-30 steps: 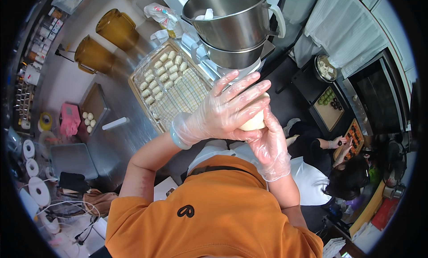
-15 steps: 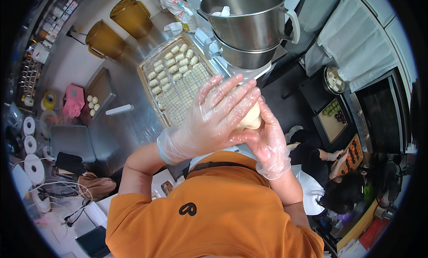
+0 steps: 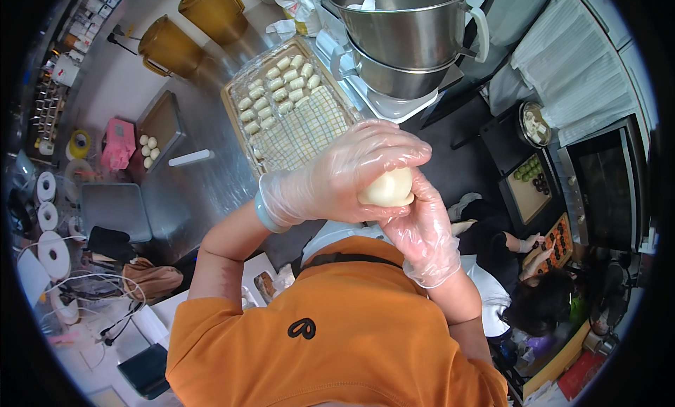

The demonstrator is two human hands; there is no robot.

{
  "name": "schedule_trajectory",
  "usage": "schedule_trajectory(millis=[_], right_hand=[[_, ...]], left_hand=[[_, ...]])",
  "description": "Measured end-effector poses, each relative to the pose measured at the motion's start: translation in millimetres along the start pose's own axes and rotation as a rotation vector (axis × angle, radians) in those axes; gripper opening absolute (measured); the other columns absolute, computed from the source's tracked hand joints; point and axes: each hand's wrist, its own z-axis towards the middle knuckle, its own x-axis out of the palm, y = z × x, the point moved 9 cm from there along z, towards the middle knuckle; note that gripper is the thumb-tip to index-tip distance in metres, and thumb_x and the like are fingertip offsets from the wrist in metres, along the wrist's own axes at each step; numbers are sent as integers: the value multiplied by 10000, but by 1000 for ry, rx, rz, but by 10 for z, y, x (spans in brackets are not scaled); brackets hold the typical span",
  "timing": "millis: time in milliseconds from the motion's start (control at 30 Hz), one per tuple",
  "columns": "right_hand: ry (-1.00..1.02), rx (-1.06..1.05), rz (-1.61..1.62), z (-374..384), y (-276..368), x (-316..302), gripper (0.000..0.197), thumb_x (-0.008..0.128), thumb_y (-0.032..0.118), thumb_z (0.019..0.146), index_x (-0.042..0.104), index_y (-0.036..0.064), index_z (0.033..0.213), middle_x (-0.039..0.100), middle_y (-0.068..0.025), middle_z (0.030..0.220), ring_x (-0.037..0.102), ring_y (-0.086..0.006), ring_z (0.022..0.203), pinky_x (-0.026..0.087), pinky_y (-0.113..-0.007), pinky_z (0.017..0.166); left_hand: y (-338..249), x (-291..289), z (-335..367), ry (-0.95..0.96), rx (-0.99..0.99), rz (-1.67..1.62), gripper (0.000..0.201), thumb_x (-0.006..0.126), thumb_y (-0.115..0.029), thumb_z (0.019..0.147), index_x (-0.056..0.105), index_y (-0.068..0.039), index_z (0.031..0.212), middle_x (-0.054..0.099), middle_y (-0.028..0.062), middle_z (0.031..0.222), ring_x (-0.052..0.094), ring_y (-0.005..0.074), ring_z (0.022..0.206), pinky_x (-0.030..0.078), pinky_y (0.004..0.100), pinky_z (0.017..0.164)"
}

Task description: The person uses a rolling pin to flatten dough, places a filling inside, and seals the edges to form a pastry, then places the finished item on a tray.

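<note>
Between my hands, held up in front of my chest, is a smooth pale dough ball (image 3: 391, 187). My left hand (image 3: 351, 169), in a clear plastic glove, curls over it from the left with its fingers across the top. My right hand (image 3: 424, 227), gloved the same way, cups it from below and the right. Part of the ball is hidden by both hands. Beyond my left hand, a tray (image 3: 232, 97) holds rows of short pale dough pieces (image 3: 280, 94) at its far end. A checked cloth (image 3: 304, 132) lines the near part of that tray.
Stacked steel mixing bowls (image 3: 397, 37) stand far right of the tray. On the left are a white rolling pin (image 3: 191, 158), a smaller tray (image 3: 163, 122) with several dough balls (image 3: 149, 150), and amber jugs (image 3: 169, 45). A co-worker (image 3: 485, 266) handles an orange tray (image 3: 559, 242) at the right.
My left hand, flat with fingers stretched over the dough, has curled around it. The dough shows more and looks rounder. The view has shifted slightly.
</note>
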Motion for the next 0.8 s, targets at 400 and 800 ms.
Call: schedule_trajectory(millis=[400,800], right_hand=[[-121,-208,-160,-30,201,23,386,479,309,1023,486,29,1288,555,-99,1280,553,-211,1176,446,-349,1025],[115,-84,52,-55,61,171,409,531,264,997,474,22,1322,549,-123,1296,565,-240,1173,497,-388,966]], left_hand=[[-90,80,-219,-291,-299,229,839,835,-351,687,460,5,1348,465,209,1409,429,409,1314,341,489,1062],[-23,-25,-158,66,-119,35,736,840,-214,712,489,-53,1338,575,120,1316,553,305,1220,389,458,1037]])
